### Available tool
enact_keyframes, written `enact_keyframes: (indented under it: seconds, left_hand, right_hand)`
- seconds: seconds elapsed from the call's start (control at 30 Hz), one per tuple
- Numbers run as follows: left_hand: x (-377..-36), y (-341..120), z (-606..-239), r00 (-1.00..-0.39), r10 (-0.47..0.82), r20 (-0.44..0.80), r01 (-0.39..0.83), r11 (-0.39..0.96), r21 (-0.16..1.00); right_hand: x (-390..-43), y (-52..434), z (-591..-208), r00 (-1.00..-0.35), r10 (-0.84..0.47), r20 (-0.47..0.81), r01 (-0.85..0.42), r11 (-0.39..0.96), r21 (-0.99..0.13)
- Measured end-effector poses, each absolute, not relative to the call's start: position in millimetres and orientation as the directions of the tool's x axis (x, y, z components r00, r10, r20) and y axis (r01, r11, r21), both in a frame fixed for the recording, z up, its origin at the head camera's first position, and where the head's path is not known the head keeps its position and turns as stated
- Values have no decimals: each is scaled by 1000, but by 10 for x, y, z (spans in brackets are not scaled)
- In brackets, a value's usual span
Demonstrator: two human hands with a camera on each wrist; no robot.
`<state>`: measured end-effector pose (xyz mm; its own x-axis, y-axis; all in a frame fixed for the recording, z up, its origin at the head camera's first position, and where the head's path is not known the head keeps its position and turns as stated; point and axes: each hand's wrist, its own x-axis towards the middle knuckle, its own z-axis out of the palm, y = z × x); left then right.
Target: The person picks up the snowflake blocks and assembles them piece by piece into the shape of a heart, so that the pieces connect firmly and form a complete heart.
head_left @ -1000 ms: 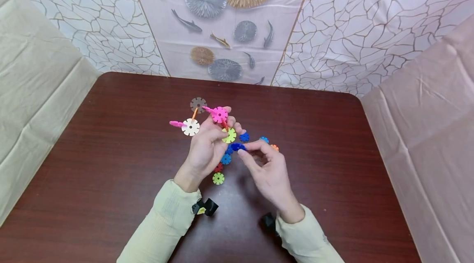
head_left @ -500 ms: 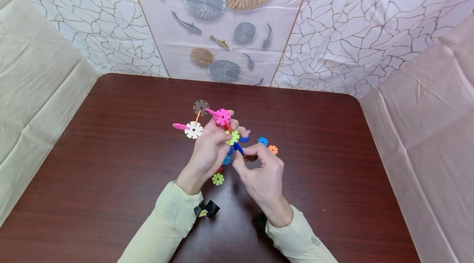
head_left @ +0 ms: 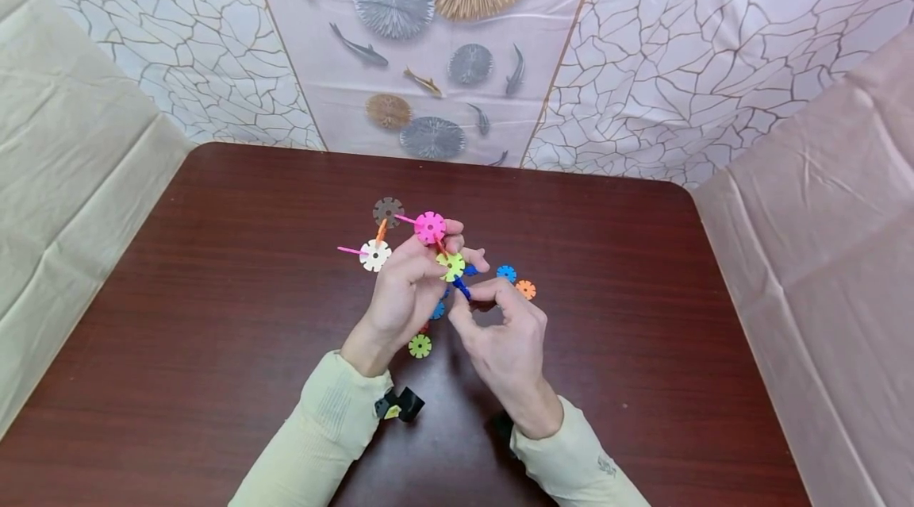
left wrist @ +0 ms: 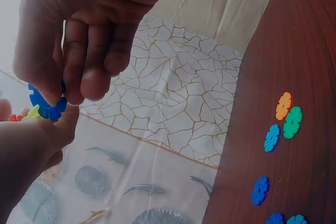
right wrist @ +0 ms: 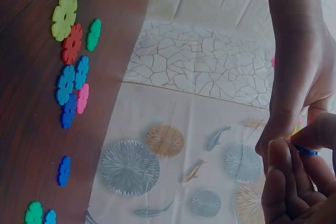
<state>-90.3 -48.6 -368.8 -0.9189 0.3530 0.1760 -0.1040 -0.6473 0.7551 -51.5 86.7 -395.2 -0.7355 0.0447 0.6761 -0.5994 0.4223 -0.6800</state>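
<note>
My left hand [head_left: 400, 293] holds up a chain of notched interlocking discs, pinching it at the yellow-green disc [head_left: 451, 266]. Beyond that one, the chain runs through a bright pink disc [head_left: 430, 228], a grey disc [head_left: 388, 212] and a white disc [head_left: 374, 255]; thin orange and pink discs between and beside them show edge-on. Between thumb and forefinger, my right hand [head_left: 503, 332] pinches a dark blue disc [head_left: 462, 288], its edge right at the yellow-green disc's rim. The left wrist view shows this blue disc [left wrist: 46, 102] broadside, partly covered by fingertips.
Loose discs lie on the dark wooden table [head_left: 214, 293], several of them behind or beneath the hands. A yellow-green disc [head_left: 420, 346] lies nearest the person; a light blue disc [head_left: 506, 274] and an orange disc [head_left: 526, 289] lie to the right. Patterned cloth walls [head_left: 643, 78] enclose the table.
My right hand has brought the dark blue disc left, tilting it steeply against the yellow-green disc. The held chain has shifted slightly right and nearer the person, its side discs turning edge-on.
</note>
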Motion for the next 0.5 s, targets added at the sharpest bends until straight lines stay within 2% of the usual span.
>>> enact_keyframes:
  seconds: [0.23,0.5]
  left_hand:
    - [-933,-452,-3686,-924,341,175,-96,-649,755]
    - [-917,-395,-3709,-942,297,155,-35,-547,836]
  right_hand:
    - [-529,863,-3956,-690,8,723,-665,385,-639]
    - [-524,831,-3958,-656,28,754,-695,369,-618]
